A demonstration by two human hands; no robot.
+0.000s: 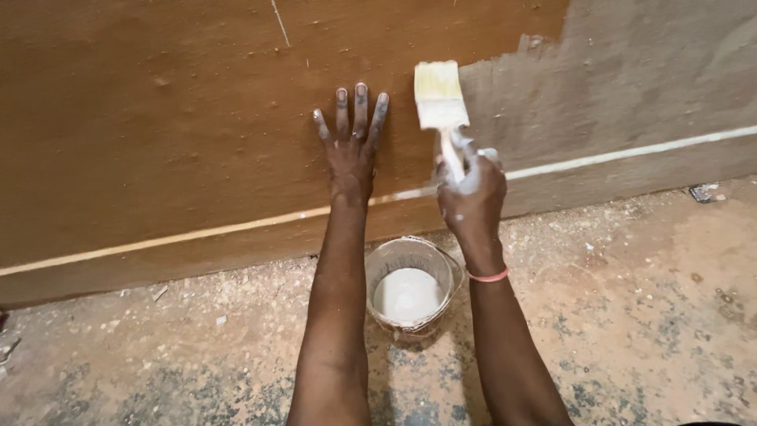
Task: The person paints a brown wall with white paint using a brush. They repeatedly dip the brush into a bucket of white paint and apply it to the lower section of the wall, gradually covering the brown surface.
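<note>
My left hand lies flat against a brown wall, fingers close together and pointing up, holding nothing. My right hand, smeared with white paint, grips the handle of a wide paintbrush whose pale bristles touch the wall at the edge of a grey, freshly coated patch. A pink band circles my right wrist. Between my forearms, on the floor, stands a small clear bucket holding white paint.
A pale line runs along the wall low down, sloping up to the right. The floor is dusty, reddish and speckled, with grit along the wall's foot. A small dark scrap lies at far right.
</note>
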